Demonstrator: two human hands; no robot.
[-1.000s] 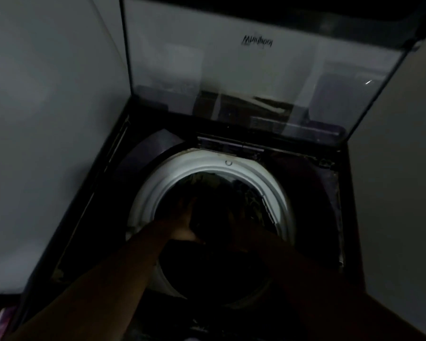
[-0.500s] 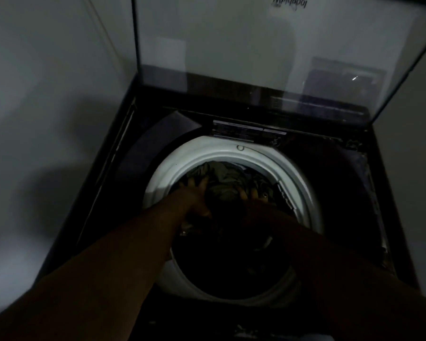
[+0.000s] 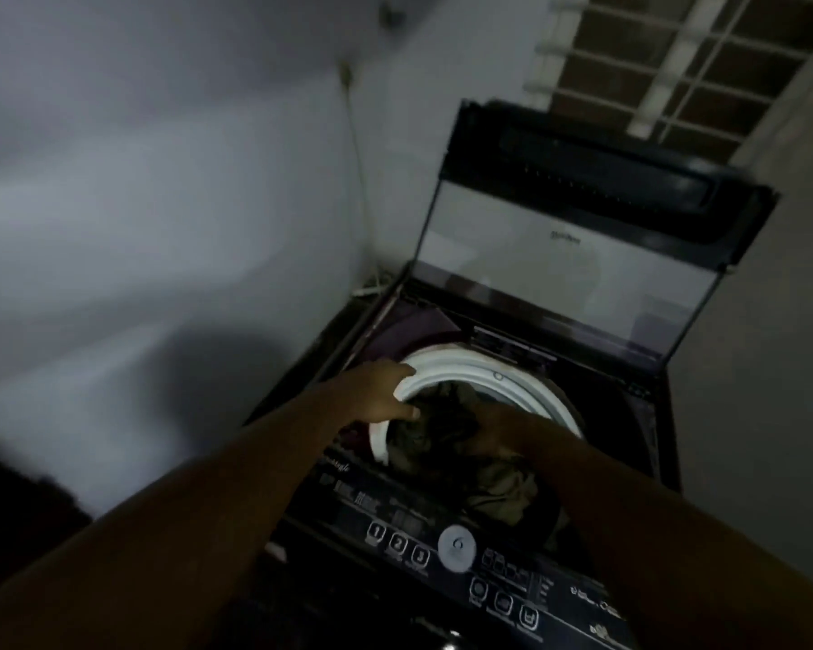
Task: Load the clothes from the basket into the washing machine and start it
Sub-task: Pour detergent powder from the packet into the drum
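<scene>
Our left hand [image 3: 380, 391] lies on the left side of the white tub ring [image 3: 526, 382], fingers curled over its outer edge and thumb hooked down inside, so it grips the ring. Our right hand [image 3: 497, 431] rests on top of the clothes [image 3: 498, 490], palm down. The light is too dim there to tell whether its fingers are spread or closed on the fabric. The two hands are apart, with a fold of cloth between them.

The clothes are dark olive and fill the mouth of the washing machine [image 3: 625, 443]. The heap runs from the middle of the drum toward us and to the right. Its near end slumps over the front of the ring and reaches the back edge of the control panel [image 3: 357, 504].

On that panel, three numbered buttons [image 3: 397, 544] sit just left of a round grey button [image 3: 457, 548], all nearer to us than the clothes.

The glass lid [image 3: 559, 274] stands raised at the back, so the opening is free from above. The machine sits in a corner. The left wall [image 3: 160, 180] is near its left edge, and a thin cord [image 3: 358, 157] hangs down that wall. The right wall [image 3: 770, 391] is just beside its right edge. A window grille [image 3: 667, 63] shows above the lid.
</scene>
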